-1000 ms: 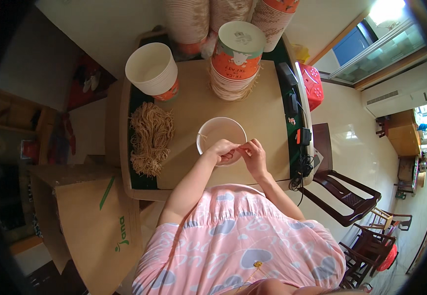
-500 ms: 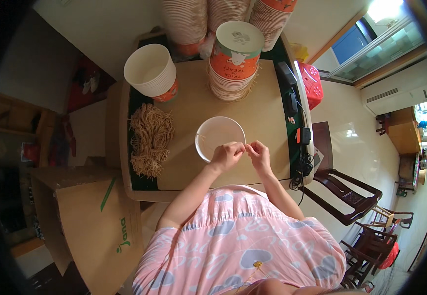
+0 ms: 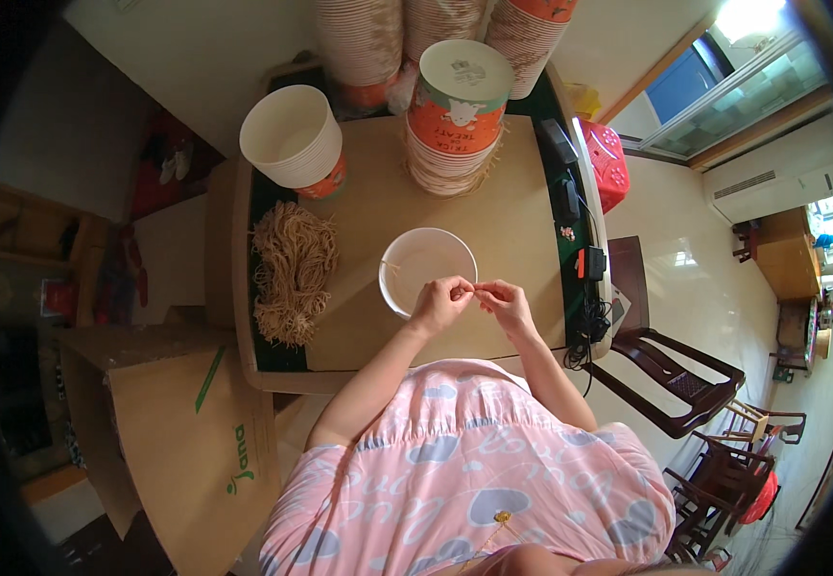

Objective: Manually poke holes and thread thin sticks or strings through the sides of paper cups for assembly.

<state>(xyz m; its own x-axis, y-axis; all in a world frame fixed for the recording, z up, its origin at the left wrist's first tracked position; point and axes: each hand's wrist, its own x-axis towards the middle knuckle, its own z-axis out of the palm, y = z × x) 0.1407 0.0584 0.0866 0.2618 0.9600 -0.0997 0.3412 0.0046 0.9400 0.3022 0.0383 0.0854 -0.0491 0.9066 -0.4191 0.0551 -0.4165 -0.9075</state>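
A white round paper tub (image 3: pixel 412 248) stands on the cardboard sheet in front of me, mouth up. A short tan strand of cord (image 3: pixel 392 266) shows at the left side of its rim. At the tub's near right rim my left hand (image 3: pixel 443 302) is closed in a pinch. My right hand (image 3: pixel 505 305) pinches right beside it, fingertips meeting the left ones. Whatever sits between the fingertips is too small to make out. A loose bundle of tan cords (image 3: pixel 294 274) lies to the left of the tub.
Nested white tubs (image 3: pixel 292 144) stand at back left. An upside-down stack of orange tubs (image 3: pixel 457 120) with cords round its rims is behind the work, with taller stacks (image 3: pixel 361 43) farther back. Black adapters and cables (image 3: pixel 589 264) line the right edge. An open cardboard box (image 3: pixel 181 432) is at left.
My right hand has turned slightly and its fingertips have come down a little against the left ones. The tub has barely shifted in view.
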